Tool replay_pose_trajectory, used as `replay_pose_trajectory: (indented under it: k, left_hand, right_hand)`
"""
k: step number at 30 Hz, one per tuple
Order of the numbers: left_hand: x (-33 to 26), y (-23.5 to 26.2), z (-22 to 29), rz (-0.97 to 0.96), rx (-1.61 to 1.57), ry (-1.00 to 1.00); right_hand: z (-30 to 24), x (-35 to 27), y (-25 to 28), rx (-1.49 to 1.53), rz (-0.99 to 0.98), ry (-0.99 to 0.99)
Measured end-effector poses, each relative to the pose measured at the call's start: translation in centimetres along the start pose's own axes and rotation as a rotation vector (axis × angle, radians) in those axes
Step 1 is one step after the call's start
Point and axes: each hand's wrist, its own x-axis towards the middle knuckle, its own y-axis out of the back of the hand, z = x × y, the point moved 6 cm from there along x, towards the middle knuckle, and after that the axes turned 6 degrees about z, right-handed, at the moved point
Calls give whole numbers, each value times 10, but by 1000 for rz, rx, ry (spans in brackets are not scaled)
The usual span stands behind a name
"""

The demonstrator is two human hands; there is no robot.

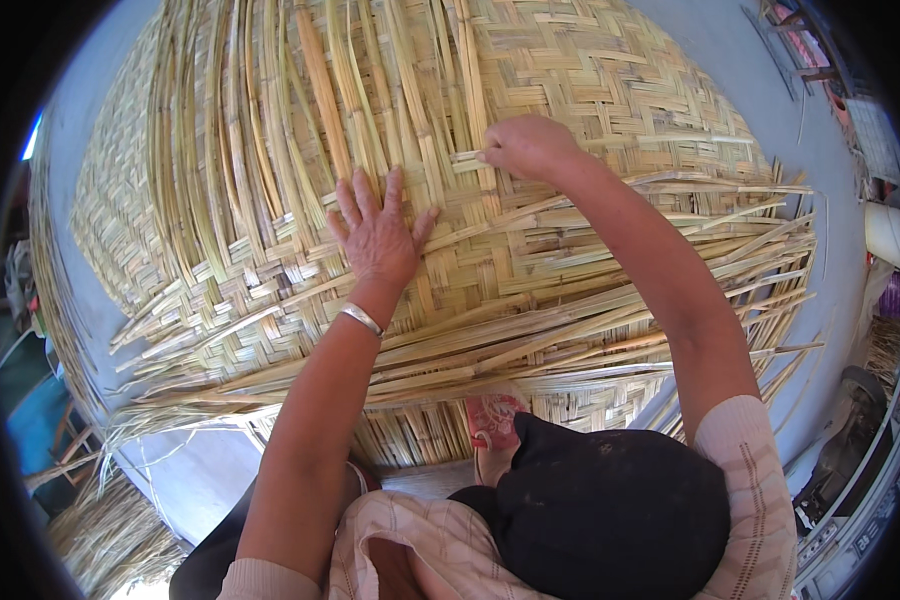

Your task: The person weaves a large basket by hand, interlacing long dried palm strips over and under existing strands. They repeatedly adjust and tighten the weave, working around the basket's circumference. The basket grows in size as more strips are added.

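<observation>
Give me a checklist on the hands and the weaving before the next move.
1. Left hand steadying the woven mat: ok, spread flat on it.
2. Pale strip in grip: ok, pinched in the right hand's fingers.
3. Loose strips along the near side lined up: not ok, their ends splay unevenly.
4. Silver bracelet clear of the strips: cannot tell from above.
5. Red shoe off the mat: cannot tell, contact unclear.

A cream patterned short-sleeved top (450,522) is worn with a silver bangle (362,319), black trousers (610,510) and red footwear (496,418)
</observation>
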Motion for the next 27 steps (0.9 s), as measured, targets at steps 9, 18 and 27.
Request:
replay_pose_trajectory:
  k: [9,18,27]
  left_hand:
    - [-13,5,-3,-114,17,-51]
    - [-41,0,-34,-49,-18,-99]
    - [-17,10,-55,-52,27,-120]
  right_hand:
    - [-13,-29,-9,1,23,45]
    - [-3,-19,-6,22,51,59]
    - [-12,-14,7,-151,127,88]
